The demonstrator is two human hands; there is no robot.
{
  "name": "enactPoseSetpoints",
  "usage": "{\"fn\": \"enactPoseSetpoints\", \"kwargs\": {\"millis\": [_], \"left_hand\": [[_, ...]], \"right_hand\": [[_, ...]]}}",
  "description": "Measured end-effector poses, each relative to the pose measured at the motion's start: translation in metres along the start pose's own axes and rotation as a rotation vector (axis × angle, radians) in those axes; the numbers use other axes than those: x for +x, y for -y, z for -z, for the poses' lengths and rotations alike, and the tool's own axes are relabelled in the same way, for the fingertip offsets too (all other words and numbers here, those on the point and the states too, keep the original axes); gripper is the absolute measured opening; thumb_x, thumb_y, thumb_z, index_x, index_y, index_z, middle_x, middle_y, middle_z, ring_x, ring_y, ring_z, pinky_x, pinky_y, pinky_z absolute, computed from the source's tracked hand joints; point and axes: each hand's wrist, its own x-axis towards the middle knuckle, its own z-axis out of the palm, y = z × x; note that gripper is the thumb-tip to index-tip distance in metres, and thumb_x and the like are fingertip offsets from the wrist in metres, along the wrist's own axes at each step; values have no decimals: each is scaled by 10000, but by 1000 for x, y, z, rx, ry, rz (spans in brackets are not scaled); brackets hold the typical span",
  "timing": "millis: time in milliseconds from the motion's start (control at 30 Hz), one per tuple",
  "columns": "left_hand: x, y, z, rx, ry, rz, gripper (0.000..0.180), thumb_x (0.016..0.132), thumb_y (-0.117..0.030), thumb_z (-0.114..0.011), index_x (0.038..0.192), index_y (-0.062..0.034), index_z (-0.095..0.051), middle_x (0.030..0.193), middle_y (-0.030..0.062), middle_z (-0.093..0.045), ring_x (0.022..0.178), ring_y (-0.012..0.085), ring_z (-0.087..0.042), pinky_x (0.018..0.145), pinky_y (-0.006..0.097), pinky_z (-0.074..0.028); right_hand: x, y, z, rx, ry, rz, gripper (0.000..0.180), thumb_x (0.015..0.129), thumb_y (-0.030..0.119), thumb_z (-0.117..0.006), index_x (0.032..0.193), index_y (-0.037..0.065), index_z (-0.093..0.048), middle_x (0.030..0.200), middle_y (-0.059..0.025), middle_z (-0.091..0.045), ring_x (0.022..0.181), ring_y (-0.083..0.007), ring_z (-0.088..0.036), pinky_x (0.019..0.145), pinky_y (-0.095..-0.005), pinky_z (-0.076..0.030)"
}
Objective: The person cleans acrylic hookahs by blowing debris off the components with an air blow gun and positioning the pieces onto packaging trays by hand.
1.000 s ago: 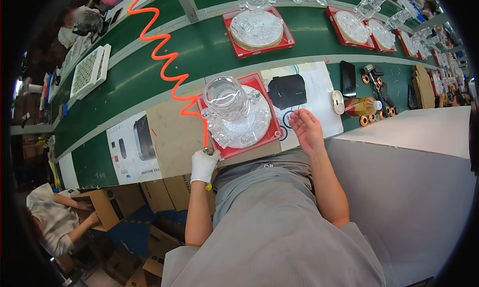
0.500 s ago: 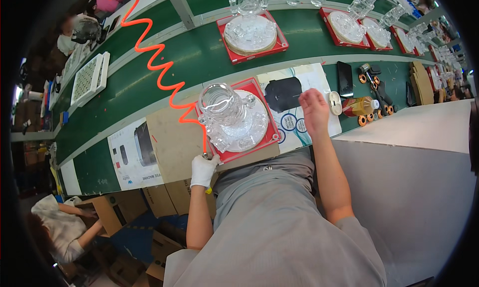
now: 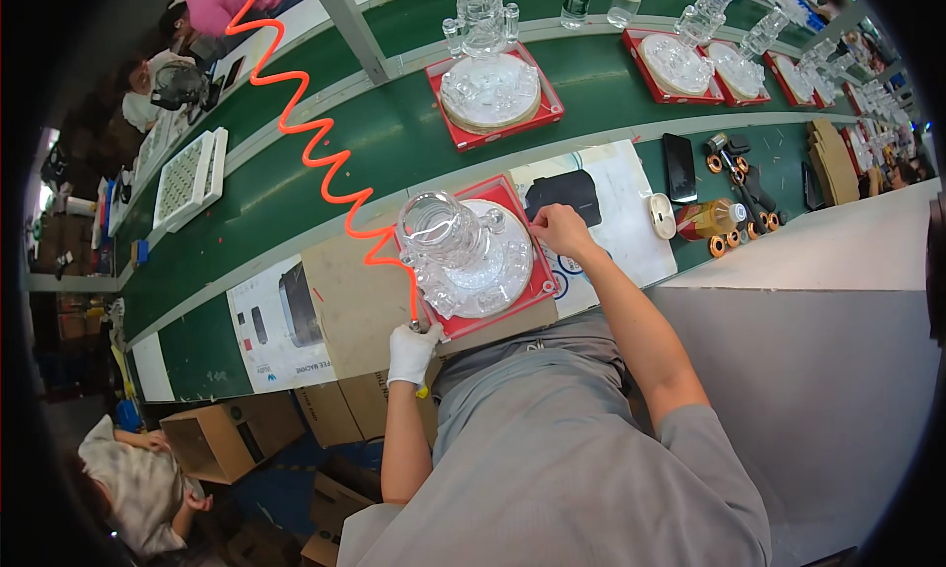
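Observation:
In front of me a red square tray (image 3: 476,327) holds a round white disc with clear plastic parts (image 3: 501,262) on it. A clear ribbed cylinder (image 3: 434,224) stands on its left part. My left hand (image 3: 412,353), in a white glove, is closed round the metal-tipped end of an orange coiled hose (image 3: 360,195), close by the tray's near left corner. My right hand (image 3: 564,230) is bare. Its fingers are pinched together at the tray's right rim; the fingertips are partly hidden.
Cardboard (image 3: 357,296) and a printed sheet (image 3: 631,212) lie under and beside the tray. To the right are a black phone (image 3: 679,168), a bottle (image 3: 711,218) and several copper-coloured rings. More loaded red trays (image 3: 493,129) stand beyond. A co-worker (image 3: 138,488) is at the lower left by a carton (image 3: 232,439).
My right hand has come down and left from above the printed sheet to the tray's right rim. My left hand still holds the hose end. The view has shifted slightly.

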Motion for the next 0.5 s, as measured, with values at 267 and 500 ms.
{"fn": "enactPoseSetpoints", "kwargs": {"millis": [267, 500], "left_hand": [[4, 2, 1, 2, 30, 53, 212, 792, -105, -717, 706, -39, -536, 639, 66, -633, 468, 79, -509, 429, 251, -393], [5, 6, 2, 4, 44, 57, 210, 796, -102, -716, 705, -39, -537, 638, 65, -632, 464, 79, -503, 428, 250, -388]], "right_hand": [[-25, -19, 14, 213, -151, -106, 99, 794, 152, -684, 798, 54, -692, 867, -125, -680, 832, -295, -640, 750, -402, -493], [-62, -21, 25, -61, -498, 60, 104, 763, 199, -735, 771, 102, -701, 981, -69, -603, 991, -265, -514, 829, -391, -393]]}}
